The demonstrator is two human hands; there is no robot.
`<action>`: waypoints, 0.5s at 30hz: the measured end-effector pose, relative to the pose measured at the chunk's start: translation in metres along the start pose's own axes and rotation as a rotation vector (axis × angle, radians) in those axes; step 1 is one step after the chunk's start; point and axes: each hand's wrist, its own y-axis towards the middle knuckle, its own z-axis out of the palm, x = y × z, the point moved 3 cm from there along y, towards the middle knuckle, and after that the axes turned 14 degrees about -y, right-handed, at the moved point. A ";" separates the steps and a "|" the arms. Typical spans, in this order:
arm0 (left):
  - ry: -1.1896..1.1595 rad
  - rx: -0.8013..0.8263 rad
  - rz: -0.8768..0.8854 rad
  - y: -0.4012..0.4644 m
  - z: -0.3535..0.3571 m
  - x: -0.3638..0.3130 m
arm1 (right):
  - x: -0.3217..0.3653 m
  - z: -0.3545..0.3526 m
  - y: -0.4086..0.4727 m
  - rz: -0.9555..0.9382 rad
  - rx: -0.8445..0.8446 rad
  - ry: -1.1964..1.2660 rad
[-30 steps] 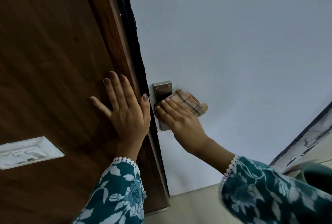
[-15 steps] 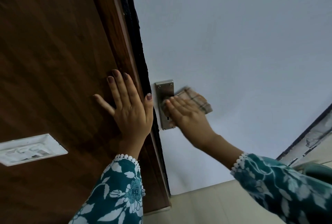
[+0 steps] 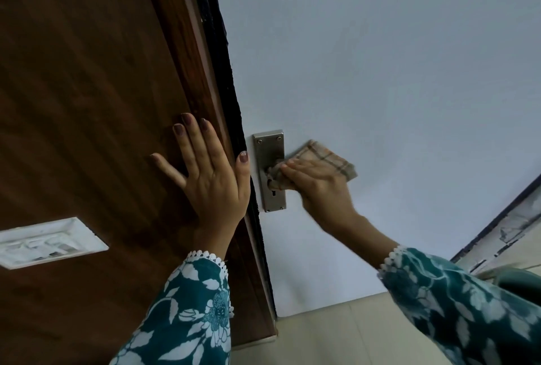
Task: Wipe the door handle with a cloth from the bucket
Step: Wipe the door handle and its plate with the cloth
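Note:
A steel handle plate (image 3: 268, 149) with a keyhole is fixed on the pale blue door (image 3: 380, 72). The lever itself is hidden under a folded checked cloth (image 3: 328, 157). My right hand (image 3: 319, 186) presses that cloth around the lever, fingers pointing left toward the plate. My left hand (image 3: 205, 171) lies flat with fingers spread on the brown wooden frame (image 3: 87, 101) just left of the door's edge, holding nothing.
A white switch plate (image 3: 46, 241) sits on the wooden panel at lower left. Beige floor tiles (image 3: 336, 335) show below the door. A greenish bucket rim (image 3: 521, 279) peeks in at the right edge, beside a worn wall base (image 3: 503, 227).
My right hand has slid the cloth to the right along the lever, uncovering more of the steel plate. My left hand stays flat on the wood.

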 end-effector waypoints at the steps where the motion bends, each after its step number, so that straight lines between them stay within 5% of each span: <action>1: -0.002 0.002 0.004 0.000 0.000 0.000 | 0.014 0.004 0.003 -0.035 -0.004 0.000; 6: 0.007 0.012 0.003 0.000 0.000 0.000 | 0.017 0.010 -0.006 -0.094 -0.029 -0.022; 15: 0.020 -0.006 -0.011 0.001 0.001 -0.002 | -0.060 -0.010 -0.050 0.098 -0.004 -0.123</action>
